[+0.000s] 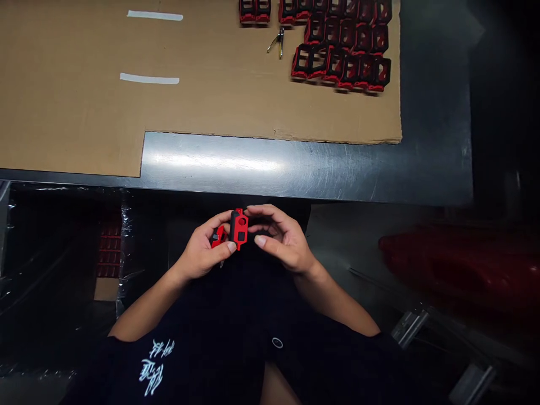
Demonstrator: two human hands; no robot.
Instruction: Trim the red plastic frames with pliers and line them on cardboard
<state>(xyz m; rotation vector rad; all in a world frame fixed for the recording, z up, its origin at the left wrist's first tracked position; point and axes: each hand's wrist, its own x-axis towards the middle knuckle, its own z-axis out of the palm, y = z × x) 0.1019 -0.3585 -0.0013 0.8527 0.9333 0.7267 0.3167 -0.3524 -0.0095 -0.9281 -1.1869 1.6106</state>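
Just in front of the table edge, my left hand (205, 247) grips a red and black plastic housing (241, 229) between thumb and fingers. The housing stands on edge, with a round hole and a squarish dark opening in its red face. A second red and black piece (218, 237) sits in the same palm, partly covered by the fingers. Close on the right side of the housing, my right hand (280, 236) is curved with thumb and fingers apart. Its index fingertip is at the housing's upper corner; whether it touches I cannot tell.
Several similar red and black housings (341, 67) stand in rows on a cardboard sheet (219, 101) at the back right. Small nippers (278, 43) lie beside them. Below the metal table (253, 166), a plastic-lined box at left contains red parts (110, 247). A large red object (459, 264) is at right.
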